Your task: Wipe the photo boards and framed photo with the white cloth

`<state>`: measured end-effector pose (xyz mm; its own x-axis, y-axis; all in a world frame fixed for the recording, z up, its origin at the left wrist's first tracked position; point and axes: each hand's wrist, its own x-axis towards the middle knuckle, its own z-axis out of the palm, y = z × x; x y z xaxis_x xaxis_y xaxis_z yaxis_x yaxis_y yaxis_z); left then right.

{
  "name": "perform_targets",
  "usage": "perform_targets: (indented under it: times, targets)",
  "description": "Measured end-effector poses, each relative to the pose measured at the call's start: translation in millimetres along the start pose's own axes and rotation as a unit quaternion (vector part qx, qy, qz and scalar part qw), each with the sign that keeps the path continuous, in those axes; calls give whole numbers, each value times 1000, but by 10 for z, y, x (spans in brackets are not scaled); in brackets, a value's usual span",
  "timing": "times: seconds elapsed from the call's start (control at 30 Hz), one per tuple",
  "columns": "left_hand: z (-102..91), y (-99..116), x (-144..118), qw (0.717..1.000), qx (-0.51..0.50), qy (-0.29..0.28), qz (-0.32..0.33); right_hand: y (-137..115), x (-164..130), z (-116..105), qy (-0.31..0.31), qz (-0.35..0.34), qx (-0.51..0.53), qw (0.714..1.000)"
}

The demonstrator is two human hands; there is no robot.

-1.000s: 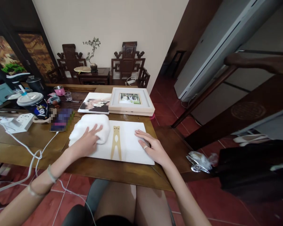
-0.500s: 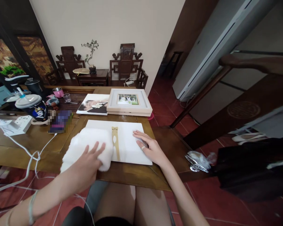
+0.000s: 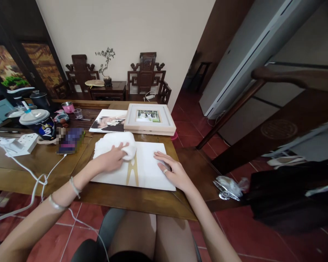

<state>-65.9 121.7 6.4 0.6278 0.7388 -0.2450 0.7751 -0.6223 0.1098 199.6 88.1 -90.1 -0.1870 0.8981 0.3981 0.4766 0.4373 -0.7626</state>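
A white board (image 3: 150,174) with a gold figure (image 3: 132,174) on it lies flat near the front edge of the table. My left hand (image 3: 113,159) holds a fluffy white cloth (image 3: 110,140) against the board's far left part, fingers pressed into it. The cloth hides the upper end of the gold figure and the board's far left corner. On the board's right side rests my right hand (image 3: 176,174), a ring on one finger, its fingers stretched out flat.
Behind the board lie a framed picture (image 3: 149,117) and a photo print (image 3: 106,122). A lidded cup (image 3: 39,123), a phone (image 3: 71,141) on a cable and a white power strip (image 3: 22,145) occupy the table's left. A wooden chair (image 3: 262,120) stands at the right.
My left hand and the cloth have moved away from me across the board, baring its near left part and both lower legs of the gold figure. My right hand has stayed in place.
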Motion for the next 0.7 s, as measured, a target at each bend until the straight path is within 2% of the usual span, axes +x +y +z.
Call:
perform_targets:
  times: [0.17,0.33,0.43,0.6,0.7]
  targets:
    - [-148,-42,415,999,12,31,9,9,1,0,0,0,2,1000]
    - [-122,258,578,998,38,32,24,13,3,-8,-8,-1,0,1000]
    - [2,554,397,994,88,31,52,-1,9,-15,-10,4,-4,1000]
    - [252,1060,-321,980,153,26,124,-19,11,-19,-9,6,-6,1000]
    - [307,1226,-621,971,170,34,165,-21,5,-16,-10,3,-2,1000]
